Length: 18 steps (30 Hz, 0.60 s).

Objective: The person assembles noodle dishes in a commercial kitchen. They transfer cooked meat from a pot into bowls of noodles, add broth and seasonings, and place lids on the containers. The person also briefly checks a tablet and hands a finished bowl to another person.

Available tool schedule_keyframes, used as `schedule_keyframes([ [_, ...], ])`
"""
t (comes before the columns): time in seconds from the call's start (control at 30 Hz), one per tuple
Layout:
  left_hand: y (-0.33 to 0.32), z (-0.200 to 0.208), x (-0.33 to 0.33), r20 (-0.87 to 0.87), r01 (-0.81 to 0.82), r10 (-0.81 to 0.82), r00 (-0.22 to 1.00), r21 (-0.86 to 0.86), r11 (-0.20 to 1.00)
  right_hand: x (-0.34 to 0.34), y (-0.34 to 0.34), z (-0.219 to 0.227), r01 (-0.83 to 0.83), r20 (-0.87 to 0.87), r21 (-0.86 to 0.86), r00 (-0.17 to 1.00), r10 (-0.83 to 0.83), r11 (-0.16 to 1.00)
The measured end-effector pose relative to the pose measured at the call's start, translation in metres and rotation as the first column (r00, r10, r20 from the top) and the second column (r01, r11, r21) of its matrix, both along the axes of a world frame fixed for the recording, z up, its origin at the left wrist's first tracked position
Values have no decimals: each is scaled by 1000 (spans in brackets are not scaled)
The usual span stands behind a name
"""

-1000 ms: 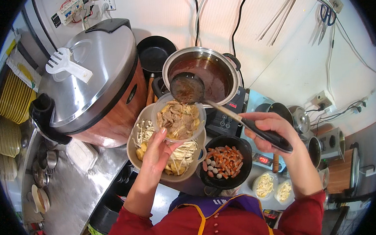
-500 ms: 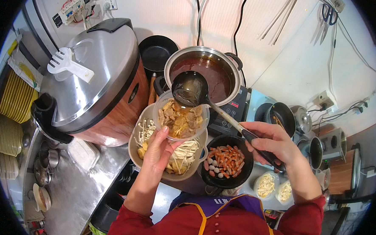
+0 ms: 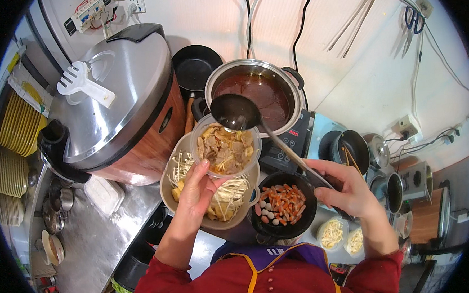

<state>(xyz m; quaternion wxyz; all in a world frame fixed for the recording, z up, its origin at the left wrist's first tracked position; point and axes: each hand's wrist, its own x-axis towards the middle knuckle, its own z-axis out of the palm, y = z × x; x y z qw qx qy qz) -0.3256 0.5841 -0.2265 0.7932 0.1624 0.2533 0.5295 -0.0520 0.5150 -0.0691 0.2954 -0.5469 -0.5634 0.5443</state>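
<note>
The left hand (image 3: 196,190) is pinching the clear bowl (image 3: 193,143), probably flexible and slippery, best supported from below, over the tub's (image 3: 165,198) far edge, while the right hand (image 3: 347,189) is clasping the likely stiff ladle (image 3: 236,109) by its handle, scoop overhanging the bowl.

Before us, a round black ladle (image 3: 235,108) hangs over a clear round plastic tub (image 3: 257,150) of brown meat (image 3: 225,148), itself above a beige oval basin (image 3: 247,208). Behind stands a round steel pot (image 3: 295,102) of red broth (image 3: 258,87). To our left, a white plastic serving fork (image 3: 85,85) lies on a round steel-lidded cooker (image 3: 152,148); to our right sits a round black pan (image 3: 308,211) of orange-and-white sticks (image 3: 285,199).
</note>
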Motion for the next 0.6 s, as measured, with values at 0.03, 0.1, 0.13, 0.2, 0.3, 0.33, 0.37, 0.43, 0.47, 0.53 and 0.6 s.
schedule_keyframes([
  [0.03,-1,0,-1,-9,-1,1,1000,7,1000,1,3,-1,58,28,24,998,-58,998],
  [0.1,-1,0,-1,-38,-14,13,999,-9,1000,6,13,-8,112,92,67,989,-118,991],
  [0.13,-2,0,-3,-59,-25,24,998,-28,999,11,23,-13,139,108,85,983,-148,987],
  [0.2,-4,-1,-5,-69,-34,31,997,-43,998,21,50,-29,161,176,107,968,-178,981],
  [0.3,-7,-6,-8,-61,-44,42,997,-39,998,32,82,-64,148,306,198,930,-204,969],
  [0.33,-7,-8,-9,-54,-41,39,998,-40,998,34,90,-75,141,337,247,915,-221,959],
  [0.37,-6,-10,-10,-48,-39,37,998,-42,998,35,97,-84,131,367,294,899,-238,947],
  [0.43,-6,-15,-12,-57,-41,38,998,-51,998,37,107,-95,142,314,207,927,-204,968],
  [0.47,-6,-16,-13,-71,-45,40,997,-58,997,38,110,-98,153,292,157,936,-194,976],
  [0.53,-7,-19,-15,-80,-49,43,996,-71,996,39,113,-98,241,32,-21,970,-241,970],
  [0.6,-7,-20,-15,-70,-50,45,997,-82,995,40,115,-93,262,-198,-180,935,-296,948],
])
